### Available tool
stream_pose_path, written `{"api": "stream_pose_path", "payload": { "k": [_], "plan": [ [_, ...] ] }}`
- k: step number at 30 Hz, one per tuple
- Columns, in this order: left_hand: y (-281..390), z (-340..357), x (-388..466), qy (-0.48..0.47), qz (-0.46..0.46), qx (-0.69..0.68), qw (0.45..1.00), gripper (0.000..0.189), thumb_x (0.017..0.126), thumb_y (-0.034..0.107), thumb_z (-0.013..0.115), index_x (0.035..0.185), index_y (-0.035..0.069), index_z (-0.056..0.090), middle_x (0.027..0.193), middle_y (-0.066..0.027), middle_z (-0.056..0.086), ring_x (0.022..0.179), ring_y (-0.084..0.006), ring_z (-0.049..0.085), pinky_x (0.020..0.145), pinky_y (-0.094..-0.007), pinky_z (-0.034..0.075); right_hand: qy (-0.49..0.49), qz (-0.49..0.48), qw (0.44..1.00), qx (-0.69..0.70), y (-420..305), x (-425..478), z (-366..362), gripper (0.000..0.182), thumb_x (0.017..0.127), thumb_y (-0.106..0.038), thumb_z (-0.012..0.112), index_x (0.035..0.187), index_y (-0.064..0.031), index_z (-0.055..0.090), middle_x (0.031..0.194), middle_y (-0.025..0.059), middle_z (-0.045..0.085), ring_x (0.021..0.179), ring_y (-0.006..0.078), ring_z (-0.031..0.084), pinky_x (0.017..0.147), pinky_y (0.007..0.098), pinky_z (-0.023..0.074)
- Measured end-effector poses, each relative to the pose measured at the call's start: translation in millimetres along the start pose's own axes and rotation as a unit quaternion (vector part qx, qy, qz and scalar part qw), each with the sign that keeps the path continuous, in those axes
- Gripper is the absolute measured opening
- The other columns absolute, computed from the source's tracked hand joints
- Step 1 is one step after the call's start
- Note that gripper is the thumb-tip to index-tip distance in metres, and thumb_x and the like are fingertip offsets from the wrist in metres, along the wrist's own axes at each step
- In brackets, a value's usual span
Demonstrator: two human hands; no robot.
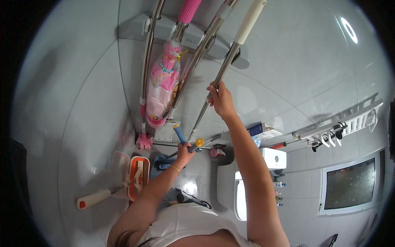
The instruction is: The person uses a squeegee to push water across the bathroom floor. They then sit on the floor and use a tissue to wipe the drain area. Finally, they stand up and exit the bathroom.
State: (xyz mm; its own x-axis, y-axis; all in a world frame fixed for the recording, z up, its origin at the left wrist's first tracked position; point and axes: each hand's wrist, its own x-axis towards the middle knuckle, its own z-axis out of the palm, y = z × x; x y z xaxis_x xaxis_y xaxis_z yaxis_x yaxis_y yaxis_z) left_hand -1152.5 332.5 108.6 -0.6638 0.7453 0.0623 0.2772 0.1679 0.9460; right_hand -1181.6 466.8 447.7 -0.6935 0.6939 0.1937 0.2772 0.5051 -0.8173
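Observation:
My right hand (220, 100) grips a metal pole (227, 60) with a cream plastic handle (250, 23). The pole slants upward across the end of a grey wall-mounted holder (200, 46), beside its last clip (237, 52); I cannot tell whether the clip grips it. Lower down, my left hand (184, 155) is closed around a blue handle (179, 134) with a yellow tip and a grey-blue handle (196, 145) with a yellow end. Their lower ends are partly hidden by my hand and forearm. Below that hand a blue plastic item (159, 166) is on the floor.
Other poles (149, 52) and a plastic-wrapped pink mop (163, 89) hang from the holder. To the left stands an orange-and-white bucket (131, 179), a cream-handled pole (94, 199) beside it. A toilet (223, 188), wall towel rack (339, 120) and window (351, 183) are on the right.

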Motion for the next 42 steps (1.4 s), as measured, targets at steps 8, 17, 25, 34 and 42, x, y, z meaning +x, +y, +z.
{"api": "stream_pose_path", "payload": {
  "k": [8, 17, 25, 34, 42],
  "plan": [
    [-9.9, 18.5, 12.2, 0.04, 0.009, -0.01, 0.999, 0.035, 0.063, 0.011, 0.075, 0.093, 0.007, 0.056, 0.104, -0.0215, 0.045, 0.094, -0.0376, 0.048, 0.084, -0.0431, 0.043, 0.093, -0.001, 0.996, -0.014, -15.4, 6.6, 10.5, 0.024, 0.097, -0.026, 0.047, 0.095, -0.0022, 0.05, 0.073, 0.0069, 0.059, 0.051, 0.0123, 0.054, 0.047, 0.028, 0.0449],
    [0.1, 16.5, 20.1, 0.008, -0.01, 0.01, 1.0, 0.036, 0.067, 0.014, 0.074, 0.096, 0.007, 0.055, 0.101, -0.0184, 0.045, 0.095, -0.0356, 0.047, 0.084, -0.0419, 0.042, 0.111, -0.011, 0.993, -0.044, -9.7, 13.7, 10.4, 0.026, 0.097, -0.028, 0.045, 0.09, -0.0031, 0.049, 0.07, 0.0124, 0.06, 0.056, 0.0249, 0.058, 0.054, 0.0366, 0.0458],
    [6.1, 19.4, 32.9, -0.01, -0.052, -0.007, 0.999, 0.036, 0.064, 0.014, 0.073, 0.095, 0.006, 0.056, 0.101, -0.0201, 0.046, 0.095, -0.0359, 0.047, 0.085, -0.0423, 0.043, 0.104, -0.05, 0.987, -0.116, 5.1, 42.0, 5.8, 0.027, 0.096, -0.025, 0.044, 0.09, 0.0007, 0.049, 0.076, 0.0219, 0.062, 0.079, 0.0428, 0.06, 0.068, 0.0469, 0.046],
    [12.0, 5.6, 33.3, -0.001, -0.069, 0.014, 0.998, 0.036, 0.065, 0.016, 0.072, 0.096, 0.006, 0.056, 0.098, -0.0208, 0.05, 0.096, -0.0378, 0.045, 0.085, -0.0441, 0.041, 0.082, 0.007, 0.974, -0.21, 0.9, 32.9, 5.8, 0.038, 0.096, -0.034, 0.042, 0.094, 0.0021, 0.052, 0.085, 0.0272, 0.062, 0.084, 0.0456, 0.059, 0.073, 0.0516, 0.0458],
    [9.2, 3.4, 51.9, 0.001, -0.097, -0.004, 0.995, 0.031, 0.066, 0.021, 0.072, 0.087, 0.003, 0.059, 0.084, -0.0182, 0.06, 0.093, -0.0381, 0.046, 0.083, -0.0447, 0.04, 0.047, -0.025, 0.97, -0.238, 45.2, -6.0, -20.1, 0.037, 0.092, -0.031, 0.051, 0.11, 0.0012, 0.054, 0.1, 0.0242, 0.063, 0.09, 0.0409, 0.061, 0.078, 0.0457, 0.0482]
  ]
}}
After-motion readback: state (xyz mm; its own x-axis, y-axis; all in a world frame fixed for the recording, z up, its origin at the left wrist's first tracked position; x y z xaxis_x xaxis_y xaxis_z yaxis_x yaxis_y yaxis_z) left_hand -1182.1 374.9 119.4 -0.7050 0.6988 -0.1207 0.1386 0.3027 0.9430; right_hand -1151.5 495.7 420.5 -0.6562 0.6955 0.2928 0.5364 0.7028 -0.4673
